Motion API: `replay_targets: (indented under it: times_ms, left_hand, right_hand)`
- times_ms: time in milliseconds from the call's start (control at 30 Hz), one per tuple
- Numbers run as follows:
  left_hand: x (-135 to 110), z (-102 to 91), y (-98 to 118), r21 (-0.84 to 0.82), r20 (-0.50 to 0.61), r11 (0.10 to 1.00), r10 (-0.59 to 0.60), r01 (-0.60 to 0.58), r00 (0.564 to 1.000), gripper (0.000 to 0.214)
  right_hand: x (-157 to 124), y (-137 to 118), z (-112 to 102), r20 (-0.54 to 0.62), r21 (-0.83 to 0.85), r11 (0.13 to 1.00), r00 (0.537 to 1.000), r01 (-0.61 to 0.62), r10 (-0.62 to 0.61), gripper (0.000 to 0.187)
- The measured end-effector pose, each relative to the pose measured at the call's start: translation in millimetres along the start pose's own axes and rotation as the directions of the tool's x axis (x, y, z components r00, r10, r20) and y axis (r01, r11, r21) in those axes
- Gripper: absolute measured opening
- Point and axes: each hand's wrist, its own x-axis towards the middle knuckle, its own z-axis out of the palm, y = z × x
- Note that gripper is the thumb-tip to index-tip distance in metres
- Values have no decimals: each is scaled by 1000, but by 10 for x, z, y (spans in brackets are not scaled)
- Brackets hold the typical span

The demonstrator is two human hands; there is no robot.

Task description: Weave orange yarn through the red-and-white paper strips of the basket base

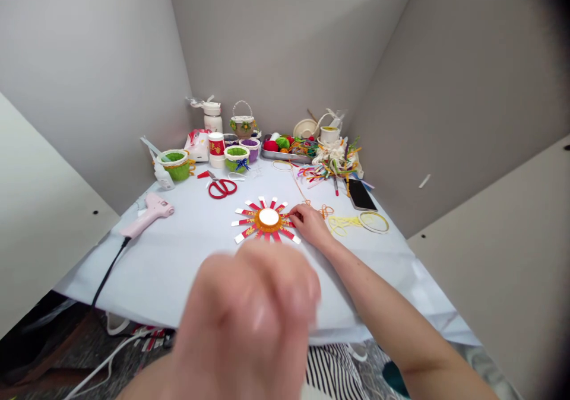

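Note:
A round craft piece (268, 219) lies flat on the pale blue table covering, with a white centre, an orange woven ring and red-and-white paper spokes fanning outward. My right hand (310, 225) reaches in from the lower right, its fingertips pinching the spokes on the piece's right side. An orange cord (326, 211) trails away from that hand across the covering. Close to the camera, my left hand (244, 311) is a large blur above the table's front edge. Its fingers look bunched, and anything in them is hidden.
A pink glue gun (149, 213) with a black cable lies at left, and red-handled scissors (221, 187) lie behind the craft piece. A smartphone (361, 194), yellow cord (342, 225) and ribbons sit at right. Small woven baskets and a metal tray of yarn balls (285, 156) line the back, against grey walls.

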Motion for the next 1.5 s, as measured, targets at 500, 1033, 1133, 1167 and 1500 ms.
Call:
replay_targets:
  times_ms: [500, 1033, 1133, 1167, 1500]
  left_hand:
    - [837, 50, -1735, 665, -57, 658, -427, 353, 902, 51]
    - [833, -228, -1804, 580, 136, 801, -274, 147, 952, 33]
    - [840, -291, -1815, 521, 196, 840, -288, 149, 937, 34]
    - [839, -306, -1821, 502, 215, 852, -290, 149, 932, 35]
    - [815, -375, -1916, 419, 271, 892, -302, 170, 914, 37]
  right_hand:
    - [26, 64, 45, -27, 25, 999, 999, 46, -46, 10]
    - [-72, 98, -69, -52, 142, 975, 985, 169, -163, 10]
    - [-104, 89, -128, -30, 159, 968, 981, 194, -192, 11]
    - [-119, 79, -150, -13, 163, 965, 978, 207, -208, 11]
    - [-287, -44, -411, 254, 250, 918, 894, 308, -369, 15]
